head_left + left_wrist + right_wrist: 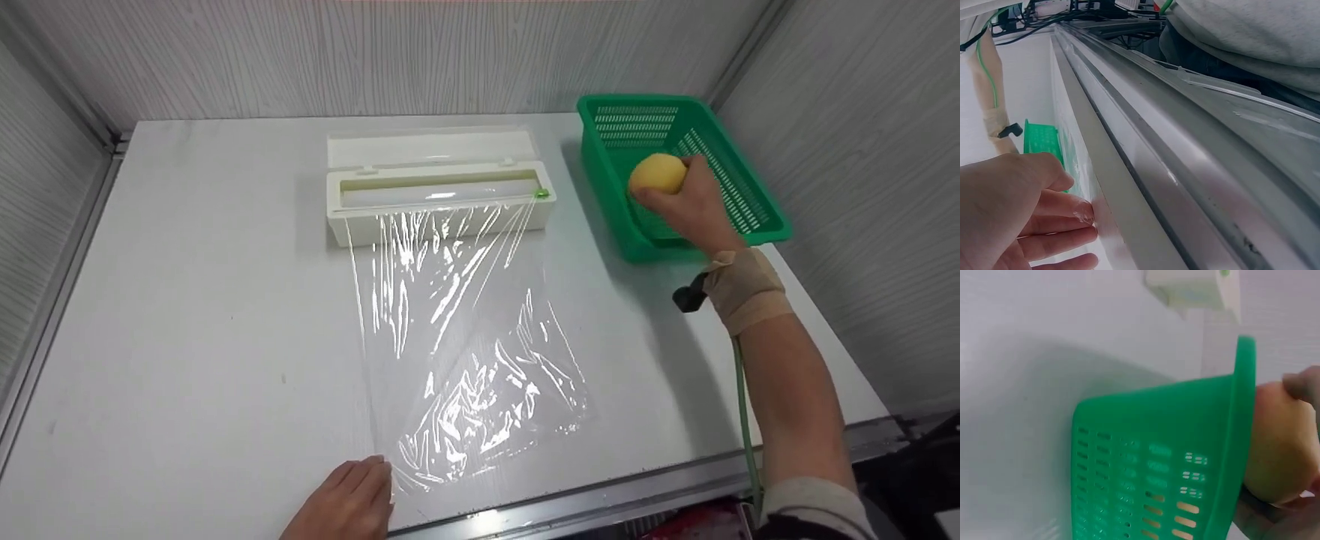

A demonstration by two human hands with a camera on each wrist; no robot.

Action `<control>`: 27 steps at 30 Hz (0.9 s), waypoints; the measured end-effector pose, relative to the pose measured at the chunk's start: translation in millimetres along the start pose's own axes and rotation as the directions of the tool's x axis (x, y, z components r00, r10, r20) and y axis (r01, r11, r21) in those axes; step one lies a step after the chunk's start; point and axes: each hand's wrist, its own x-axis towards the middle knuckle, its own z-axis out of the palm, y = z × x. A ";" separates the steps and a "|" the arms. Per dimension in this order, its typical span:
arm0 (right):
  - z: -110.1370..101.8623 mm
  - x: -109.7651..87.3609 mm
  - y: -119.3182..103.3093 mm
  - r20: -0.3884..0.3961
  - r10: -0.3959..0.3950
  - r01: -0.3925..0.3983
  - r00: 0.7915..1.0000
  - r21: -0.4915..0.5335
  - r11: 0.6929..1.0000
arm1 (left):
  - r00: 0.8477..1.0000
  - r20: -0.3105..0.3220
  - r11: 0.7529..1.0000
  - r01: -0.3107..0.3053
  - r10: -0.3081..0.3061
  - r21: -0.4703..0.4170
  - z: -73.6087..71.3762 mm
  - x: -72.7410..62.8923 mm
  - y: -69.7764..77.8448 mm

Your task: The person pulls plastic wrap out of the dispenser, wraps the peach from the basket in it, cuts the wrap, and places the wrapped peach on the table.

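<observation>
My right hand [697,202] grips a round yellow fruit [660,173], its exact kind unclear, over the green plastic basket [637,253]. In the right wrist view the fruit [1279,444] shows just past the basket's rim, with fingers around it. A sheet of clear cling film [465,337] stretches from a white dispenser box [442,225] toward the table's front edge. At the film's near left corner lies my left hand [349,499]. The left wrist view shows that hand's fingers [1058,244] fairly straight, a fingertip touching film, the thumb apart.
The white table [202,300] ends at a metal rail [487,521] in front. Grain-patterned panels [450,60] stand behind and at both sides. The dispenser's lid [431,148] is raised, and a green slider [541,193] sits at its right end. A green cable [742,405] hangs along the right forearm.
</observation>
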 end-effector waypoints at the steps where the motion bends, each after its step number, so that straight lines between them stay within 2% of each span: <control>1: 0.8 -1.4 -2.7 -0.030 0.008 -0.007 1.000 0.027 1.000 | 1.000 0.001 1.000 0.004 -0.004 0.005 -0.6 -0.2 0.0; 4: 2.0 -6.8 -11.2 -0.094 0.017 -0.007 0.995 0.102 0.995 | 1.000 0.011 1.000 0.021 -0.021 0.000 -2.5 -0.5 0.4; 7: 4.4 -17.2 -21.5 -0.115 0.006 0.017 0.993 0.195 0.981 | 0.999 0.040 0.999 0.038 -0.037 -0.023 -4.9 -0.7 1.1; 11: 17.1 -39.6 -37.0 -0.069 -0.042 0.063 0.997 0.334 0.940 | 0.995 0.086 0.998 0.047 -0.044 -0.041 -8.2 0.3 0.8; 15: 38.0 -67.7 -50.4 0.034 -0.145 0.120 0.989 0.392 0.912 | 0.994 0.099 0.997 0.050 -0.044 -0.051 -10.7 3.5 0.0; 18: 54.4 -91.5 -61.6 0.145 -0.214 0.129 0.966 0.449 0.884 | 0.993 0.111 0.997 0.054 -0.048 -0.055 -12.9 5.4 0.7; 21: 70.5 -116.1 -72.4 0.257 -0.228 0.069 0.939 0.509 0.858 | 0.986 0.156 0.996 0.063 -0.053 -0.058 -15.5 6.1 2.3; 24: 83.1 -137.6 -79.0 0.367 -0.219 -0.004 0.904 0.520 0.854 | 0.981 0.188 0.996 0.060 -0.048 -0.061 -17.1 5.6 3.4; 27: 93.8 -155.2 -82.5 0.466 -0.229 -0.043 0.855 0.503 0.863 | 0.984 0.174 0.998 0.046 -0.036 -0.053 -16.7 4.4 4.1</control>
